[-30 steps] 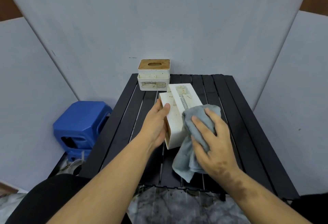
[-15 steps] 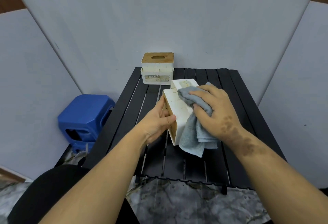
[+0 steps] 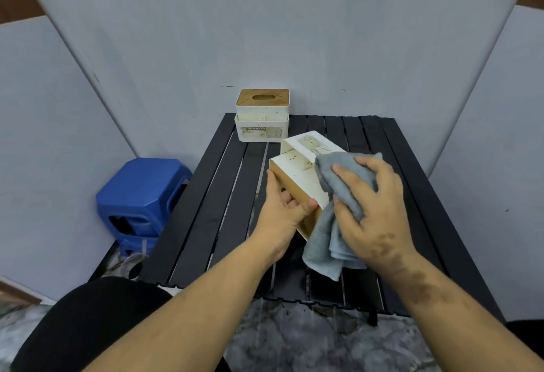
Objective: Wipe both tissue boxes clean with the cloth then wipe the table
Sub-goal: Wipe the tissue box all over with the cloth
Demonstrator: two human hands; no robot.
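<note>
**Your 2 hands were on the tipped tissue box, cloth over its right half**

You could not see much of the tipped tissue box (image 3: pixel 297 165) at the centre of the frame: the grey cloth (image 3: pixel 338 224) and your right hand (image 3: pixel 374 209) covered its right part, and your left hand (image 3: pixel 282 212) hid part of its wooden face. That box lay on its side, tilted, with the wooden face turned toward the lower left of the frame and a speckled white side facing up. Whether anything was inside it could not be told. Whether its lower edge touched the black slatted table (image 3: pixel 212 209) was also hidden by your hands and the cloth.

Your left hand gripped the box at its near left end, thumb on the white edge and fingers curled against the wood. Your right hand held the cloth bunched under spread, bent fingers and pressed it on the box's upper right side; the loose end of the cloth hung down toward the table.

The second tissue box (image 3: pixel 262 118) stood upright at the far edge of the table, above centre, well apart from your hands. Its wooden lid showed 1 oval slot, and nothing poked out of it. The label on its front was too small to read.

A blue plastic stool (image 3: pixel 141 192) stood at the left of the frame, beside the table; its lower part was cut off behind the table edge.
</note>
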